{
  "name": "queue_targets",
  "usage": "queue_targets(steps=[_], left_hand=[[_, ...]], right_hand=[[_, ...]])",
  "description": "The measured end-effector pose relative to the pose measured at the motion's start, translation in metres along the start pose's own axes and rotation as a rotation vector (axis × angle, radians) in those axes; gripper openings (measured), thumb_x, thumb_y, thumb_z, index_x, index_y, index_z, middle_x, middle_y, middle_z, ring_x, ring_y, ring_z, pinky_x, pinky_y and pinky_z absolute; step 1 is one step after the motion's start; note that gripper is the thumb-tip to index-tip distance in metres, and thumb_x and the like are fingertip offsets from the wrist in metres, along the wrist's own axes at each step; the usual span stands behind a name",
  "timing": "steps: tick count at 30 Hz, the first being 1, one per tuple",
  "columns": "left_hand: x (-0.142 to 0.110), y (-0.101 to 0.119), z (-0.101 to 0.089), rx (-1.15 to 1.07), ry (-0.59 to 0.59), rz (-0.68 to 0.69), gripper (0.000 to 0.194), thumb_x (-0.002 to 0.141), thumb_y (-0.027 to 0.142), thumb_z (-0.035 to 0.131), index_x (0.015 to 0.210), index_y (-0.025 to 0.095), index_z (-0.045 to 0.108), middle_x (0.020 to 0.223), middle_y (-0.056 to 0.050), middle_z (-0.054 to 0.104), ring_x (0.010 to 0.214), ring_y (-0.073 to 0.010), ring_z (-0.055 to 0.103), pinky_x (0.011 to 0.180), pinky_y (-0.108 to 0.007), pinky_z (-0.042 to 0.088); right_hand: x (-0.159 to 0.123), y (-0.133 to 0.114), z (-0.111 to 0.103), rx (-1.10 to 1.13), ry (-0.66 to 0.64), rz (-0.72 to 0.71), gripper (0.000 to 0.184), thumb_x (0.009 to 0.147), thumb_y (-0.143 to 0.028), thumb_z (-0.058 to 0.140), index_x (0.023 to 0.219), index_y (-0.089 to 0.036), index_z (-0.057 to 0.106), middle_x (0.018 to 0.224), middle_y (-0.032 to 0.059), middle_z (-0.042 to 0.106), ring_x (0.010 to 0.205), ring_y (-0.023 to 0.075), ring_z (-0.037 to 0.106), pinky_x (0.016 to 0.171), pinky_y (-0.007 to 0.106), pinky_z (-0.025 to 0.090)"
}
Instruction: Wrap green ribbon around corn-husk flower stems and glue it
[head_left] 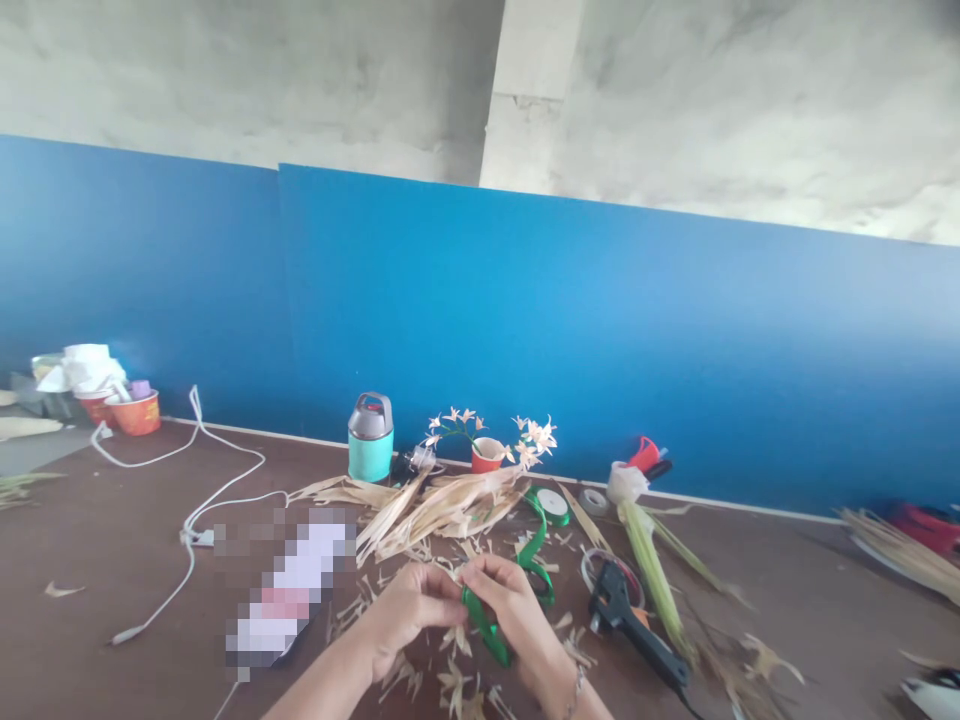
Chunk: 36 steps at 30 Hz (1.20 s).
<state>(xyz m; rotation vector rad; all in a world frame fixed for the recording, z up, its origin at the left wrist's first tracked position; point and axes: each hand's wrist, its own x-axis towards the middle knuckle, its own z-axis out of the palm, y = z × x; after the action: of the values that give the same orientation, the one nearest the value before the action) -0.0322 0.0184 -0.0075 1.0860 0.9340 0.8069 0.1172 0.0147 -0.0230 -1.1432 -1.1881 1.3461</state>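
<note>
My right hand [517, 615] pinches a green ribbon [486, 628], which hangs in a strip below the fingers. More green ribbon curls up behind that hand toward a ribbon spool [553, 503] with a white face. Close beside it, my left hand [412, 612] has thumb and forefinger pressed together, the fingertips of both hands almost meeting. Whatever lies between the left fingertips is hidden. Beneath the hands, small pale husk flowers [454, 685] and scraps are scattered on the brown table. Just beyond lies a heap of dried corn husks [457, 510].
A black glue gun [637, 625] and green stalks [649, 570] lie at right. Behind the husks stand a teal container [370, 445] and a red cup [487, 456] with flower stems. At left are a pixelated object [292, 590] and a white cable [225, 490]. A blue partition [600, 320] borders the table.
</note>
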Motion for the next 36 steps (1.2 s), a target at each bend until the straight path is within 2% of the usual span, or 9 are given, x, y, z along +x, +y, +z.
queue_targets(steps=[4, 10, 16, 19, 23, 28, 33, 36], left_hand=[[0.002, -0.003, -0.002, 0.006, 0.038, -0.019, 0.02, 0.045, 0.026, 0.079, 0.056, 0.014, 0.067, 0.054, 0.001, 0.064, 0.057, -0.0142, 0.054, 0.064, -0.027, 0.038], [0.003, -0.005, -0.004, 0.005, -0.031, -0.032, 0.018, 0.051, 0.028, 0.076, 0.062, 0.014, 0.071, 0.057, -0.001, 0.066, 0.059, -0.0158, 0.055, 0.065, -0.027, 0.039], [0.004, -0.003, -0.003, -0.01, -0.043, -0.036, 0.019, 0.045, 0.026, 0.077, 0.058, 0.014, 0.071, 0.054, -0.001, 0.065, 0.057, -0.0156, 0.054, 0.064, -0.028, 0.039], [0.005, -0.004, -0.003, -0.039, -0.05, -0.013, 0.016, 0.047, 0.024, 0.076, 0.058, 0.014, 0.071, 0.052, 0.0, 0.064, 0.054, -0.0138, 0.052, 0.062, -0.027, 0.038], [0.009, -0.007, -0.007, -0.063, 0.033, -0.031, 0.015, 0.048, 0.024, 0.076, 0.057, 0.014, 0.069, 0.051, 0.0, 0.063, 0.054, -0.0144, 0.053, 0.061, -0.027, 0.038], [0.012, -0.007, -0.01, -0.015, 0.13, -0.014, 0.017, 0.05, 0.027, 0.074, 0.059, 0.014, 0.068, 0.052, 0.001, 0.064, 0.056, -0.0145, 0.054, 0.063, -0.026, 0.038], [0.012, -0.007, -0.008, 0.09, 0.221, -0.004, 0.016, 0.054, 0.028, 0.072, 0.063, 0.015, 0.07, 0.059, 0.0, 0.067, 0.062, -0.0159, 0.057, 0.067, -0.027, 0.038], [0.013, -0.009, -0.007, 0.087, 0.244, -0.001, 0.016, 0.054, 0.029, 0.072, 0.062, 0.016, 0.07, 0.06, 0.0, 0.068, 0.064, -0.0176, 0.058, 0.068, -0.027, 0.038]], right_hand=[[0.0, 0.002, 0.001, -0.026, 0.022, -0.037, 0.037, 0.066, -0.05, 0.067, 0.059, -0.015, 0.059, 0.048, -0.0054, 0.043, 0.044, 0.0067, 0.032, 0.042, 0.019, 0.025], [0.0, 0.001, 0.0, -0.017, 0.057, -0.039, 0.039, 0.066, -0.052, 0.067, 0.061, -0.015, 0.059, 0.049, -0.005, 0.044, 0.043, 0.007, 0.033, 0.041, 0.019, 0.026], [-0.001, -0.001, 0.0, 0.07, 0.037, -0.013, 0.032, 0.065, -0.044, 0.07, 0.059, -0.014, 0.059, 0.05, -0.0045, 0.047, 0.045, 0.0068, 0.035, 0.043, 0.019, 0.027], [-0.002, -0.002, 0.0, 0.07, 0.028, 0.016, 0.033, 0.066, -0.045, 0.07, 0.061, -0.014, 0.06, 0.052, -0.0036, 0.051, 0.045, 0.0077, 0.039, 0.044, 0.02, 0.03], [-0.001, -0.004, -0.002, -0.006, 0.02, -0.011, 0.033, 0.074, -0.049, 0.061, 0.075, -0.016, 0.065, 0.058, -0.0022, 0.056, 0.05, 0.0098, 0.046, 0.047, 0.02, 0.033], [0.003, -0.005, -0.008, -0.16, -0.061, -0.083, 0.019, 0.065, -0.029, 0.07, 0.075, -0.014, 0.067, 0.059, -0.0016, 0.061, 0.053, 0.0104, 0.049, 0.052, 0.02, 0.036], [0.006, -0.005, -0.015, -0.305, 0.072, -0.13, 0.012, 0.066, -0.023, 0.064, 0.071, -0.013, 0.068, 0.059, -0.0001, 0.062, 0.054, 0.0125, 0.051, 0.052, 0.022, 0.038], [0.007, -0.004, -0.016, -0.333, 0.106, -0.14, 0.011, 0.066, -0.023, 0.063, 0.069, -0.013, 0.067, 0.058, 0.0007, 0.063, 0.055, 0.0137, 0.052, 0.053, 0.023, 0.039]])
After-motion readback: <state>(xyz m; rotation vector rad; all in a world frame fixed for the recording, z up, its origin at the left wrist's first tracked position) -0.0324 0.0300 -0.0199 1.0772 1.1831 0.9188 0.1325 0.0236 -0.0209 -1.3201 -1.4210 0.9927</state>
